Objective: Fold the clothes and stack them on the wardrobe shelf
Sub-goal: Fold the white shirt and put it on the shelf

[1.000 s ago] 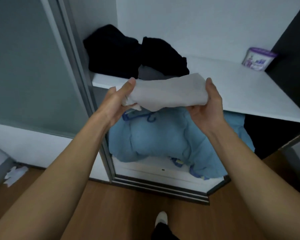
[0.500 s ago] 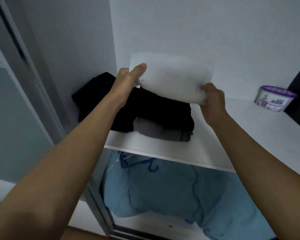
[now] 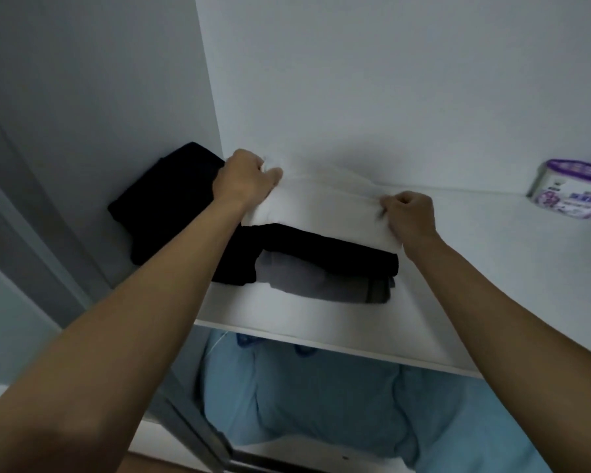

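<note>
Fingers of my left hand (image 3: 244, 180) and right hand (image 3: 410, 218) grip the white garment (image 3: 316, 209); I seat it squarely on the black stack (image 3: 325, 250), toward 12 o'clock.

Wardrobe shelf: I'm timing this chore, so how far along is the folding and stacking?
Done: black clothes and a grey garment already lie on the shelf. In hand: both hands, left and right, grip the folded white garment atop them. Left: letting go.

Soft white cloth (image 3: 321, 208), matt shelf (image 3: 492, 268)
</note>
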The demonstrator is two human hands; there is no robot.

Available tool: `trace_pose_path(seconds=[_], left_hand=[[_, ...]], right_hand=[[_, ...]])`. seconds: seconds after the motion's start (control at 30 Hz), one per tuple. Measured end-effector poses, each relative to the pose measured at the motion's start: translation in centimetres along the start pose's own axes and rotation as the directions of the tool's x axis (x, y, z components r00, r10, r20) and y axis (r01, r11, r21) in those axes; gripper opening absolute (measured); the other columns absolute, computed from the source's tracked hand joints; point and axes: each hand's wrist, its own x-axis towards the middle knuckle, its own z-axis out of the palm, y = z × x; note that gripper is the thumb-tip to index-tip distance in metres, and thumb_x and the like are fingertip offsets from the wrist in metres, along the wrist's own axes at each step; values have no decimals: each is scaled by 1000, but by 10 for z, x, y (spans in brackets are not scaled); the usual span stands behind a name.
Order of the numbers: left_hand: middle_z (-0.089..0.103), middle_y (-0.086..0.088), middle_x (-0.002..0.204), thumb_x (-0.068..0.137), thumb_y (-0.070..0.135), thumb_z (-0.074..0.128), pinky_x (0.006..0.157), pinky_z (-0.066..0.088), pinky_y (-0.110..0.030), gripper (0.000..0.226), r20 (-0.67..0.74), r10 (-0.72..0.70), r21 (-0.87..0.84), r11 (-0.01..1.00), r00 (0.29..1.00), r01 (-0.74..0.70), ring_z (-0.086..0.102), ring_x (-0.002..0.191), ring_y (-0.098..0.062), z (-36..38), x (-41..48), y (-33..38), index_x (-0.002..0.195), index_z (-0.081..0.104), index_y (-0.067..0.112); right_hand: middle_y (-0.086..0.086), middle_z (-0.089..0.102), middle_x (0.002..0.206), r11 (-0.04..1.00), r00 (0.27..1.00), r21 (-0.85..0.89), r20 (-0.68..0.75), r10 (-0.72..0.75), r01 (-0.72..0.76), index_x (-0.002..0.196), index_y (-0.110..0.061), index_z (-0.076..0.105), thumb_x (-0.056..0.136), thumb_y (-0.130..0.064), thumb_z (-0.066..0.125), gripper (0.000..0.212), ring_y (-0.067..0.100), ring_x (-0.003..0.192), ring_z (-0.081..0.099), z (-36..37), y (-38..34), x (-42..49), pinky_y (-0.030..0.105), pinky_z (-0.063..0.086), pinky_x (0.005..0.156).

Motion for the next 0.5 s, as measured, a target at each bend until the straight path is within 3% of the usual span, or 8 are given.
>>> trace_pose_path(seconds=[0.07, 0.1, 0.17, 0.23, 0.3, 0.33, 0.43, 0.5], left_hand=[[66, -2, 103, 83, 44, 70, 78, 48, -34, 34, 64, -3, 94, 996, 998, -3, 62, 94, -25, 9, -4, -6, 103, 62, 18], [60, 2, 114, 84, 42, 71, 81, 46, -33, 40, 32, 57, 58, 997, 998, -59, 59, 99, -20, 10, -8, -7, 114, 56, 21], [52, 5, 130, 89, 33, 65, 90, 45, -33, 45, -38, 270, -26, 962, 962, -271, 55, 108, -15, 9, -15, -7, 130, 48, 26], [51, -2, 142, 100, 30, 48, 104, 41, -37, 41, 144, 378, -45, 926, 914, -376, 52, 125, -22, 12, -19, -13, 140, 46, 25], [51, -13, 145, 108, 33, 30, 107, 39, -37, 43, 379, 281, -36, 957, 882, -289, 51, 129, -30, 20, -32, -25, 147, 40, 19], [53, -17, 142, 109, 33, 25, 105, 40, -38, 45, 427, 235, -5, 966, 873, -258, 53, 126, -33, 23, -36, -32, 148, 39, 14], [60, -20, 128, 109, 28, 25, 98, 43, -38, 42, 465, 228, 81, 951, 856, -298, 58, 116, -34, 15, -38, -40, 133, 50, 4], [63, -16, 122, 107, 28, 33, 100, 43, -39, 36, 377, 270, 126, 933, 886, -338, 58, 113, -34, 1, -38, -44, 122, 57, 6]], right_hand=[[2, 64, 77, 982, 995, -186, 80, 58, -43, 82, -13, 66, 84, -20, 68, 7, 21, 81, 61, 5, 1, -8, 31, 47, 73], [3, 65, 96, 966, 998, -256, 60, 37, -20, 100, -13, 65, 86, -22, 65, 16, 24, 97, 60, 7, 0, -13, 35, 47, 86], [2, 59, 124, 932, 987, -336, -40, -156, 134, 121, -21, 57, 88, -29, 57, 34, 25, 118, 52, 14, -16, -26, 43, 41, 101], [0, 56, 137, 868, 926, -365, -40, -376, 336, 127, -29, 57, 88, -38, 48, 42, 25, 128, 48, 33, -41, -38, 46, 36, 105], [-4, 48, 148, 814, 908, -406, 142, -393, 416, 136, -33, 53, 92, -44, 40, 47, 23, 136, 41, 61, -59, -50, 49, 31, 111], [-5, 42, 153, 796, 909, -440, 240, -342, 416, 140, -35, 49, 96, -44, 37, 46, 22, 140, 36, 75, -60, -58, 52, 26, 114], [-6, 34, 156, 816, 927, -463, 304, -221, 347, 144, -38, 44, 102, -41, 33, 44, 23, 143, 32, 90, -51, -66, 58, 23, 114], [-2, 36, 156, 784, 938, -535, 302, -170, 314, 146, -38, 42, 102, -42, 31, 46, 27, 141, 35, 86, -57, -64, 57, 24, 115]])
